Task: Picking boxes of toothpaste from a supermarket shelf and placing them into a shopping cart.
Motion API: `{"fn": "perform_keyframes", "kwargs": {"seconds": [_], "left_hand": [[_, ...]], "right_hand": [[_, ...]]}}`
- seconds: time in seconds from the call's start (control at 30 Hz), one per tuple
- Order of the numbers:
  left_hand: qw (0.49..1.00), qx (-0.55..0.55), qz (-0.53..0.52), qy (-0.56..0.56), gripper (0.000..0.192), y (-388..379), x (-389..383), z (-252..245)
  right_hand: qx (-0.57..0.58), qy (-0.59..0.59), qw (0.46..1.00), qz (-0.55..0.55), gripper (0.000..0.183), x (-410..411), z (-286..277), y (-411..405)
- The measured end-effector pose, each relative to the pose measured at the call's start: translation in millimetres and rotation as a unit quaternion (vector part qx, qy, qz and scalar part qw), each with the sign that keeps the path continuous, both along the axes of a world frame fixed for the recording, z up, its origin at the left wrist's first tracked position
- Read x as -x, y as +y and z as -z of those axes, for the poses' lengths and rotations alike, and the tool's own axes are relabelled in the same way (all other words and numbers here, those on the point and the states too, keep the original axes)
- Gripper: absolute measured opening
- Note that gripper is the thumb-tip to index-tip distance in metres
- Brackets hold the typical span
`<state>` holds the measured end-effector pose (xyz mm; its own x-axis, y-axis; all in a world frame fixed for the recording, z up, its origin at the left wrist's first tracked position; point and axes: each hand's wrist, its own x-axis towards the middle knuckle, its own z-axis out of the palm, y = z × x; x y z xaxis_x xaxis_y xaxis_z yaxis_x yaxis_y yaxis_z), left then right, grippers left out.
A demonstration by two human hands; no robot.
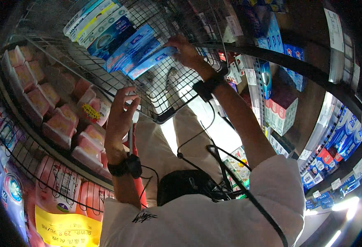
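A wire shopping basket (181, 98) with a dark rim lies before me, holding a row of long flat boxes. My right hand (182, 51) grips the near end of a light-blue toothpaste-type box (151, 64), the last in the row. Beside it lie more blue boxes (130, 46), then a dark-blue box (111, 38) and white and yellow boxes (91, 20) at the far end. My left hand (123, 108) is raised at the basket's near left edge, fingers curled and apart, with nothing seen in it. Both wrists wear black straps with small devices.
On the left, a shelf holds pink packs (57, 126), with pink bottles (57, 182) behind a wire guard and a yellow sign (68, 228). Shelves on the right hold a stack of red-and-white boxes (281, 114) and blue packs (347, 132). Black cables (196, 136) hang near my body.
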<state>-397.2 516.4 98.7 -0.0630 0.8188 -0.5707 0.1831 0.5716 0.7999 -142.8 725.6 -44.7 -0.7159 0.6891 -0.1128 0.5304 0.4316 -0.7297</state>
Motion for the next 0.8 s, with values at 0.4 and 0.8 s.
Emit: {"fn": "perform_keyframes", "kwargs": {"seconds": [0.4,0.8], "left_hand": [[1.0,-0.006,0.025,-0.004,0.033,4.7,-3.1,-2.5],[0.997,-0.002,0.073,-0.036,0.03,14.1,10.3,-11.8]], "right_hand": [[0.12,0.093,0.971,0.183,0.077,56.9,94.1,-15.4],[0.119,0.135,0.894,0.409,0.025,-104.2,-158.1,-60.2]]}}
